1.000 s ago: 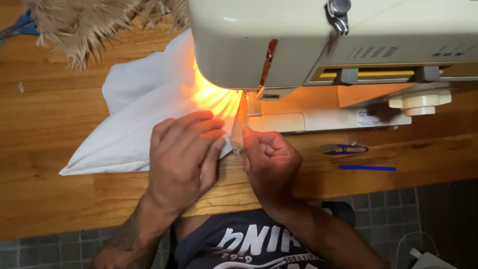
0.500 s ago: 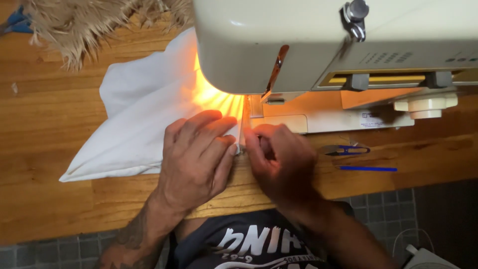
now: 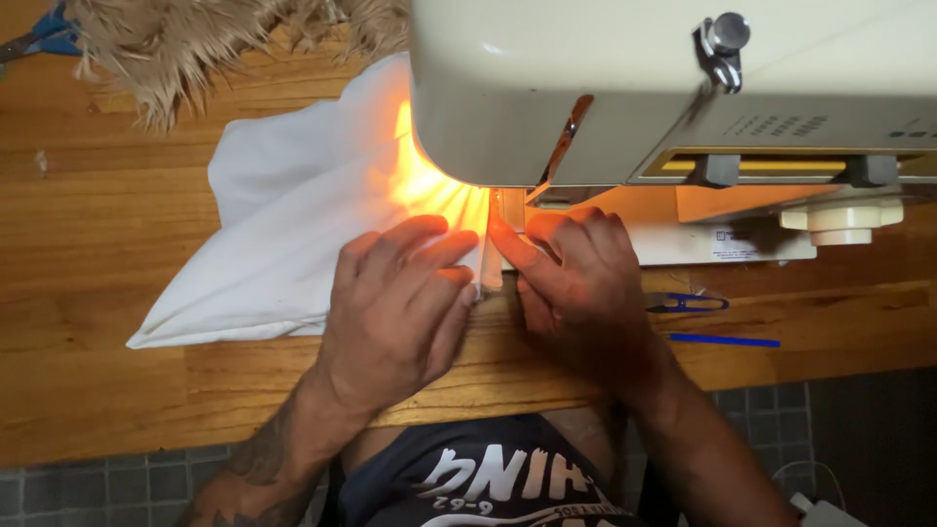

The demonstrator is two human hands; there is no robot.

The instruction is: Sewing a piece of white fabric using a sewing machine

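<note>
Fabric, a thin white cotton cloth (image 3: 293,234), lay near the wooden table's (image 3: 88,390) front edge under the cream sewing machine (image 3: 625,88). Left hand (image 3: 395,303) pressed flat on it; right hand (image 3: 576,283) pinned its folded edge. Soft, light, best guided flat-palmed.

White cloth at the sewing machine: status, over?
Left hand flat on white cloth. Right hand fingertips at cloth edge under cream sewing machine. Blue pen lies clear, right.

Head view, steeply down, close
</note>
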